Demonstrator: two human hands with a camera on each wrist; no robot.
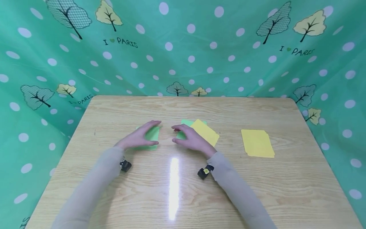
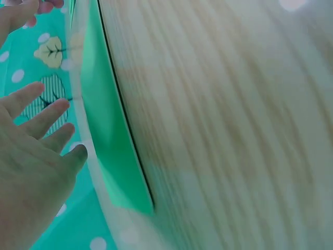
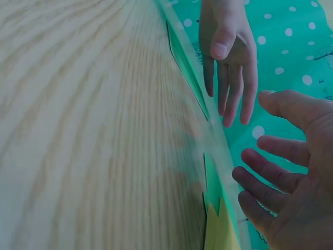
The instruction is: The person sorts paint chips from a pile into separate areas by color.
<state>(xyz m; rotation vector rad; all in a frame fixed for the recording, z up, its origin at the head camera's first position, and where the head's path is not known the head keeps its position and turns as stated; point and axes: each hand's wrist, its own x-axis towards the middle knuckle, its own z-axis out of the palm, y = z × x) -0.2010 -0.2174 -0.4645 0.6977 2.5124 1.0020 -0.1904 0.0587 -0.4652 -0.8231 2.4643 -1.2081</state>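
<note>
My left hand (image 1: 138, 137) hovers above a green paper square (image 1: 152, 136), its fingers extended and thumb apart, holding nothing. In the left wrist view that green square lies flat on the wood beside the hand. Facing it, my right hand (image 1: 191, 138) hangs over a second green sheet (image 1: 187, 121), with fingers loosely bent and nothing in them. A yellow sheet (image 1: 206, 132) lies tilted across part of this second green sheet. The right wrist view shows both hands apart, with a gap between them. My right hand and forearm hide part of the green and yellow sheets.
A small stack of yellow sheets (image 1: 258, 143), slightly misaligned, lies farther right on the wooden table (image 1: 223, 203). Behind the table hangs a green dotted cloth (image 1: 183, 47) with printed trees. A bright strip of light reflects off the tabletop between the forearms.
</note>
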